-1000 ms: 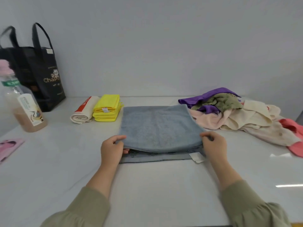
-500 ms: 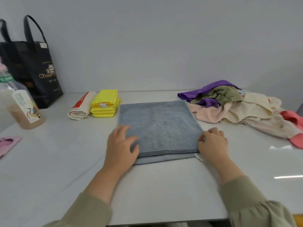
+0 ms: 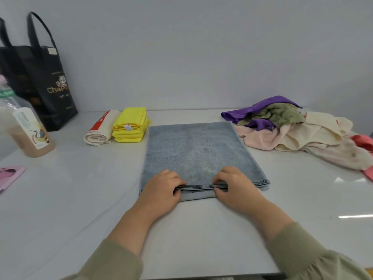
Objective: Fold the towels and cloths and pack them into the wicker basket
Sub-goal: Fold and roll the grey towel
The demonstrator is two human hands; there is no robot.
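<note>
Brightness: bright, even, diffuse; from above, judging by the reflected strip.
Glare: thin white streak and a paler patch on the glossy table (image 3: 302, 201), right side.
Shadows: faint, soft-edged, along the grey towel (image 3: 197, 150).
Focus: crisp mid-frame; bottle (image 3: 24, 130) and sleeves (image 3: 113, 263) soft.
Edges: wide-angle bend, black bag (image 3: 46, 81) leaning.

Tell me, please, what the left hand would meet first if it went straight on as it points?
The left hand grips the blue towel; past its far edge, probably the purple cloth, though depth is unclear.
</note>
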